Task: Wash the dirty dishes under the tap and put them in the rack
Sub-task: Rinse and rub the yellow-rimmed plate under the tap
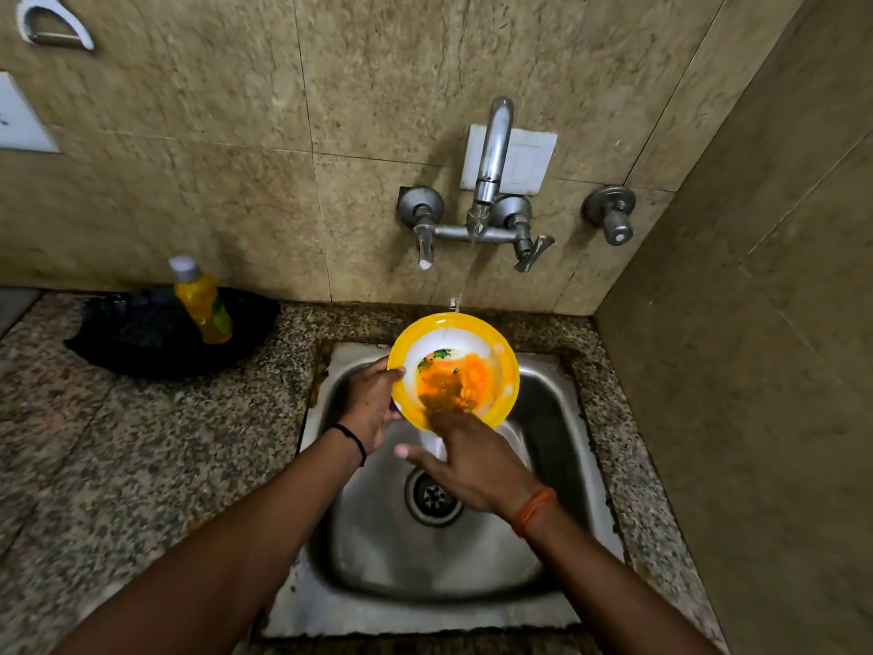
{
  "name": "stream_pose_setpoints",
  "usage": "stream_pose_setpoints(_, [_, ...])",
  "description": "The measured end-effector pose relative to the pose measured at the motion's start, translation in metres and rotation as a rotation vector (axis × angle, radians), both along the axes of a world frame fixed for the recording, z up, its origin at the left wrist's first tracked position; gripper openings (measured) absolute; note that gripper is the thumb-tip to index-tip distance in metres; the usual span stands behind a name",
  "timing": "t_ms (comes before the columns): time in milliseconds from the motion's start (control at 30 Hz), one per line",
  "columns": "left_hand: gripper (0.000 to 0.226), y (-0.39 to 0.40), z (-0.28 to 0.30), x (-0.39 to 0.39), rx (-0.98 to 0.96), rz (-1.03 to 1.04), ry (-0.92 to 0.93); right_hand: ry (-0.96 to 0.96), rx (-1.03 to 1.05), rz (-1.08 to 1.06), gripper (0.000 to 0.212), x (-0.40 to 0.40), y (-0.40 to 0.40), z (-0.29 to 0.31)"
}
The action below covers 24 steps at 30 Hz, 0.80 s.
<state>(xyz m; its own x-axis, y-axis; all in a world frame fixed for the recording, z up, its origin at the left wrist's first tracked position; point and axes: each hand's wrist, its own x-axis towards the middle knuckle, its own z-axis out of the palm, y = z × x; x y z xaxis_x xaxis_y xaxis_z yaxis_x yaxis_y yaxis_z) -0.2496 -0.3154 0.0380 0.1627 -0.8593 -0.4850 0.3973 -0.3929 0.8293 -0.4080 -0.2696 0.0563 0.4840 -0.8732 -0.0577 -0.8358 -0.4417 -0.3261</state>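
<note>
Our left hand [371, 408] grips the yellow plate [453, 371] by its rim; our right hand [472, 458] rubs it with spread fingers. Wet, it may slip into the sink [557, 418].

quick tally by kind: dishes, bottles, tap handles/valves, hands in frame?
Dishes: 2, a yellow plate held by the left hand, and a white dish partly hidden under it
Bottles: 1, yellow bottle
Tap handles/valves: 3, left lever, right lever, separate wall valve
Hands: 2, including the right hand
Total: 8
</note>
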Motion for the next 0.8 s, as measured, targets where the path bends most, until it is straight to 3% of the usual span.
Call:
stream_pose_setpoints(67, [0.030, 0.002, -0.002, 0.001, 0.005, -0.026, 0.010, 0.010, -0.048, 0.003, 0.057, -0.006, -0.007, 0.001])
stream_pose_setpoints(167, [0.030, 0.002, 0.004, -0.001, 0.013, -0.057, 0.034, 0.228, -0.126, -0.168, 0.086, -0.022, -0.030, -0.008])
stream_pose_setpoints(233, [0.029, 0.001, 0.008, -0.006, 0.022, -0.073, 0.007, 0.197, -0.094, -0.122, 0.096, -0.009, -0.025, -0.013])
stream_pose_setpoints(367, [0.029, 0.002, 0.006, -0.006, 0.042, -0.094, -0.024, 0.012, 0.093, 0.026, 0.060, 0.005, -0.018, -0.001])
stream_pose_setpoints(467, [0.026, 0.001, 0.007, -0.007, 0.047, -0.132, -0.015, 0.189, 0.028, -0.143, 0.063, -0.014, -0.059, -0.010])
stream_pose_setpoints(533, [0.029, -0.001, 0.006, -0.009, 0.048, -0.143, -0.029, 0.248, 0.112, -0.169, 0.059, -0.006, -0.065, -0.010])
stream_pose_setpoints(667, [0.032, -0.002, 0.001, -0.001, 0.051, -0.116, -0.030, -0.100, 0.330, -0.026, 0.042, 0.019, -0.047, -0.004])
stream_pose_setpoints(733, [0.031, -0.001, 0.001, 0.004, 0.050, -0.084, -0.006, -0.064, 0.239, -0.080, 0.040, 0.011, -0.055, -0.006])
stream_pose_setpoints(800, [0.029, -0.001, 0.004, 0.005, 0.035, -0.059, 0.001, 0.113, 0.123, -0.170, 0.047, 0.007, -0.061, -0.013])
